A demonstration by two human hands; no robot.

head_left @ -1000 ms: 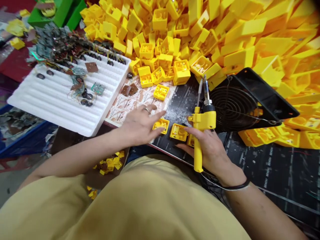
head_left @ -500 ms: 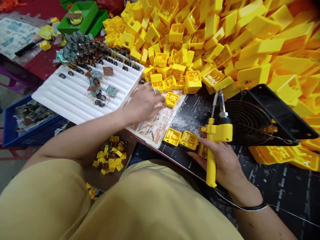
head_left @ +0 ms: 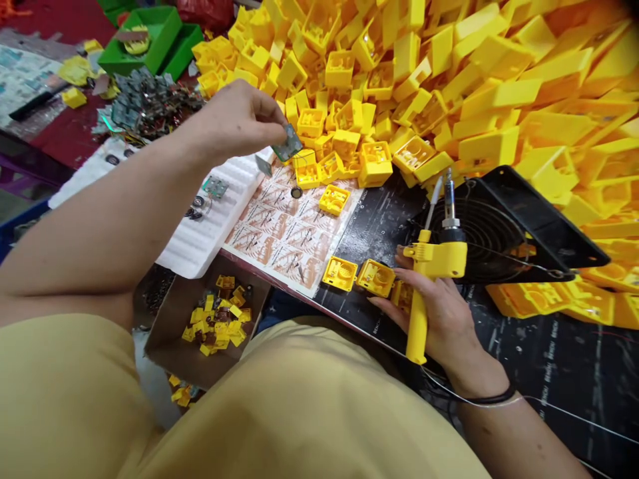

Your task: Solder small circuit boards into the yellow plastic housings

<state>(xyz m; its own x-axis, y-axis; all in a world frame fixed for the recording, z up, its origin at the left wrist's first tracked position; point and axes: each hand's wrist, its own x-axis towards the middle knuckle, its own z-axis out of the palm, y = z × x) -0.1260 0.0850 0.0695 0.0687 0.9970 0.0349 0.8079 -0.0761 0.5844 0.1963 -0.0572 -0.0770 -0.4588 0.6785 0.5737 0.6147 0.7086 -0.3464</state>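
Note:
My left hand (head_left: 244, 120) is raised over the edge of the white foam tray (head_left: 174, 259), pinching a green circuit board (head_left: 288, 143). A small grey plate (head_left: 263, 165) hangs beside the board, and a round black speaker (head_left: 296, 193) is below it over the printed sheet. My right hand (head_left: 444, 319) is around a yellow soldering gun (head_left: 419, 313), its metal tip pointing away from me. The thumb and fingertips of that hand reach a yellow plastic case (head_left: 377, 278). Another open case (head_left: 340, 273) sits just left of it, and a third (head_left: 334, 199) lies farther back.
A large heap of yellow cases (head_left: 379, 73) fills the back and right. A black fan (head_left: 499, 233) stands behind the soldering gun. Circuit boards (head_left: 144, 106) are piled on the tray's far side, near green bins (head_left: 150, 40). A cardboard box (head_left: 170, 332) with yellow pieces sits below the table edge.
My left hand has moved up and left from beside the far case and now has a circuit board lifted. The right hand stays on the soldering gun, nearly still.

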